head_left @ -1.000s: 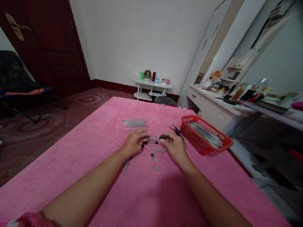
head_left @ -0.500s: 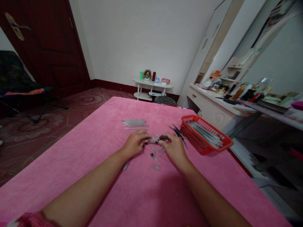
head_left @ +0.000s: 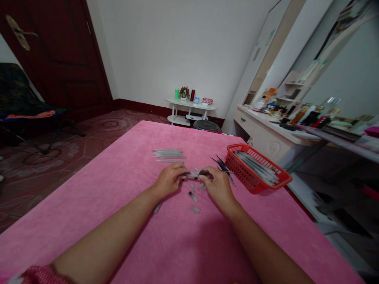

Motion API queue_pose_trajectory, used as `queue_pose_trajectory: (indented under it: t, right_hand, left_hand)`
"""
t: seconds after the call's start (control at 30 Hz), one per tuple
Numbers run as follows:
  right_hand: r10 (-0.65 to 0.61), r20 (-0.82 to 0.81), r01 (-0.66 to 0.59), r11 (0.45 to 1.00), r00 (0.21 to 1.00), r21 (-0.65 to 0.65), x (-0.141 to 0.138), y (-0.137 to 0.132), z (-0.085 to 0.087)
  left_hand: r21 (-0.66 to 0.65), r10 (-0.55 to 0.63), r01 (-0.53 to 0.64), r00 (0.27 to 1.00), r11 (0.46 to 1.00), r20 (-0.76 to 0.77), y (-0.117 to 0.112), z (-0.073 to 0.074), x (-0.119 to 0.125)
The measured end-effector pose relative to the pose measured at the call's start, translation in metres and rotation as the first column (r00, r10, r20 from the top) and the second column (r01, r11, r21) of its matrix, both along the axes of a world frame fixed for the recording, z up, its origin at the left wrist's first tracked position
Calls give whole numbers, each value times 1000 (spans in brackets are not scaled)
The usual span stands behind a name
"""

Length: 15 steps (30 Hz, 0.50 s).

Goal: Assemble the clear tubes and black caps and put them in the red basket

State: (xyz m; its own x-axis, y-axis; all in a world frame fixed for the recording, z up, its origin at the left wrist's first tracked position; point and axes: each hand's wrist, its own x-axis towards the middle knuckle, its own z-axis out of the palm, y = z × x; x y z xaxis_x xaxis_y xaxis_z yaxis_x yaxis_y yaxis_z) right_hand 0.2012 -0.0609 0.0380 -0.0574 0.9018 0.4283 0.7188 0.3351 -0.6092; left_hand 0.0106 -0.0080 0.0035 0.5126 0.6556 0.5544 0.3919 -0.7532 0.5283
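Tube (head_left: 192,174) is lying level between your two hands, just above the pink cloth (head_left: 124,185) and near its middle. Your left hand (head_left: 168,182) is pinching the tube's clear end with curled fingertips. Your right hand (head_left: 218,186) is pinching its dark end, though the blur is hiding exactly how the fingers are meeting it. Small caps (head_left: 193,196) are lying loose on the cloth under and just in front of your hands, most of them clear and one showing a dark tip. Thin dark sticks (head_left: 221,162) are lying just beyond your right hand, beside the red basket (head_left: 243,174). The basket is holding a heap of pale tubes (head_left: 257,165). A row (head_left: 168,154) of clear tubes is lying beyond your left hand, apart from it.
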Motion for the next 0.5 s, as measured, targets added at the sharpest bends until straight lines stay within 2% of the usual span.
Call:
queue_pose_trajectory:
  t: [0.17, 0.27, 0.5]
  right_hand:
    - [-80, 109, 82, 996, 991, -21, 0, -3, 1]
    - [-69, 155, 77, 996, 986, -49, 0, -4, 1]
    - [2, 53, 1, 999, 999, -45, 0, -2, -2]
  left_hand:
    - [13, -8, 7, 1000, 1000, 18, 0, -1, 1]
    - [20, -15, 15, 1000, 1000, 26, -2, -2, 2]
    - [3, 14, -14, 999, 1000, 37, 0, -2, 1]
